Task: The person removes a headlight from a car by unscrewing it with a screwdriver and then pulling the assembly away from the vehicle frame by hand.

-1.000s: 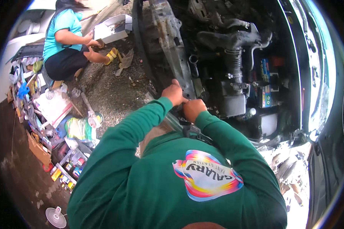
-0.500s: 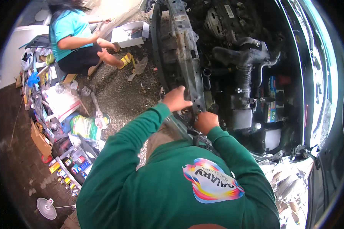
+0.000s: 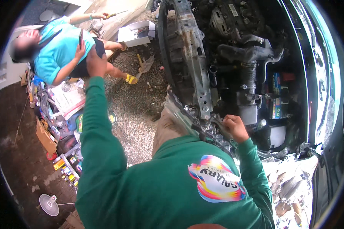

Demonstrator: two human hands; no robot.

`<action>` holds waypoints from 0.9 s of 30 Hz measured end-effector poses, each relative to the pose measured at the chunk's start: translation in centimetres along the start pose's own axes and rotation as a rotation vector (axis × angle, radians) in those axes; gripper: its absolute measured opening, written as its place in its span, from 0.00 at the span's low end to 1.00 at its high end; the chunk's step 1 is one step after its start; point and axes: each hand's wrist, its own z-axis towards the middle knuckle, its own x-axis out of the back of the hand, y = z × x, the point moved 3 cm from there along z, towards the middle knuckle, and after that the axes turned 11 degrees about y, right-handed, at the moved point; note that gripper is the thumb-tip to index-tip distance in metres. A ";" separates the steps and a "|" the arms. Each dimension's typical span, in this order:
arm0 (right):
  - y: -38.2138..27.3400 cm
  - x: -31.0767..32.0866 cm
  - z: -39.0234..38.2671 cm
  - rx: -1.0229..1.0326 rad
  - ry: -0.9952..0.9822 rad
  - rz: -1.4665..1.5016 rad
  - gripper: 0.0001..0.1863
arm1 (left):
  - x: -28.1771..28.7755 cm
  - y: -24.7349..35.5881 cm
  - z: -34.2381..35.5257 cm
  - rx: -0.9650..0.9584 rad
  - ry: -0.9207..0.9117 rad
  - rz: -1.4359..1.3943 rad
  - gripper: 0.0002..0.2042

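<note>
My left hand [image 3: 96, 65] is raised at the upper left toward a co-worker [image 3: 61, 53], just below a dark red object [image 3: 81, 37] in that person's hand; motion blurs my fingers. The co-worker's other hand holds a screwdriver [image 3: 113, 15]. My right hand [image 3: 235, 127] is closed beside the lower end of a long metal front beam [image 3: 193, 57], gripping something small or a metal part that I cannot make out. A clear plastic and metal piece [image 3: 179, 118] lies along the beam's lower end, in front of my body.
The engine bay [image 3: 252, 53] with hoses and a battery [image 3: 276, 108] fills the right. Piled clutter [image 3: 67, 99], cardboard [image 3: 46, 137] and cans [image 3: 65, 168] line the left. A white box [image 3: 135, 33] sits on gravel [image 3: 137, 95]. A fan-like disc [image 3: 47, 204] stands lower left.
My left hand has left the beam and swung up and left toward the co-worker, who has turned toward me, arm raised with the red object. My right hand has shifted right and down.
</note>
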 end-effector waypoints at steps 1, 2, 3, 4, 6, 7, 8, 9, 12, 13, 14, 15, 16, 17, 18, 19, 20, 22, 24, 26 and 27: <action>0.2 0.5 -0.4 0.010 -0.015 0.026 0.13 | 0.3 -0.7 1.4 -0.063 -0.020 0.059 0.38; 0.4 0.5 -0.7 0.011 -0.016 0.027 0.13 | 0.4 -1.1 2.6 -0.126 -0.040 0.120 0.39; 0.1 0.4 -1.4 -0.027 0.015 0.124 0.13 | 0.1 -0.2 3.3 -0.167 -0.058 0.160 0.42; -0.1 0.3 -2.0 -0.061 0.039 0.222 0.13 | 0.5 0.8 4.0 -0.147 -0.095 0.146 0.43; 0.1 0.2 -2.5 -0.051 0.053 0.251 0.10 | -0.3 0.0 5.6 -0.274 0.059 0.020 0.43; 0.3 0.3 -2.7 -0.051 0.038 0.298 0.09 | -1.1 -0.2 6.1 -0.281 0.056 0.013 0.43; 0.5 0.5 -2.7 -0.049 0.023 0.348 0.08 | -1.9 -0.4 6.6 -0.284 0.048 0.072 0.43; 1.0 0.9 -2.7 -0.056 0.043 0.350 0.07 | -3.2 0.0 6.9 -0.293 0.034 0.118 0.43; 0.1 1.0 -3.4 0.006 0.096 0.361 0.10 | -5.6 -0.7 5.5 -0.337 -0.210 0.303 0.38; -0.3 0.9 -3.5 -0.008 0.109 0.377 0.11 | -5.7 -1.9 4.7 -0.405 -0.304 0.382 0.34; -0.2 1.0 -3.2 0.027 0.082 0.384 0.11 | -5.4 -3.7 4.1 -0.476 -0.396 0.465 0.31; -0.2 1.0 -3.1 0.024 0.072 0.413 0.11 | -4.5 -6.3 4.3 -0.474 -0.493 0.444 0.26; -0.1 1.2 -3.2 0.015 0.087 0.436 0.11 | -4.7 -6.0 3.7 -0.488 -0.551 0.415 0.24; -0.1 1.3 -3.3 0.008 0.097 0.438 0.11 | -3.9 -6.1 3.1 -0.493 -0.606 0.395 0.22; 0.2 2.0 -3.9 -0.003 0.153 0.432 0.11 | -4.1 -2.8 2.2 -0.451 -0.599 0.312 0.21; 0.9 2.9 -4.8 -0.026 0.210 0.440 0.11 | -3.9 1.8 1.5 -0.421 -0.590 0.229 0.19; 1.5 3.5 -5.3 -0.031 0.249 0.464 0.11 | -2.4 6.0 0.4 -0.404 -0.589 0.044 0.19; 2.5 4.2 -5.8 0.015 0.249 0.466 0.11 | 4.0 16.8 -3.2 -0.677 -0.770 -0.294 0.20; 2.4 3.8 -5.3 0.018 0.222 0.463 0.11 | 7.2 21.6 -7.1 -0.583 -1.021 -0.318 0.22; 3.2 3.6 -5.4 0.036 0.211 0.498 0.12 | 9.5 26.3 -10.7 -0.683 -1.065 -0.520 0.22; 3.4 3.5 -5.4 0.064 0.199 0.504 0.12 | 9.0 28.0 -12.0 -0.808 -1.110 -0.549 0.21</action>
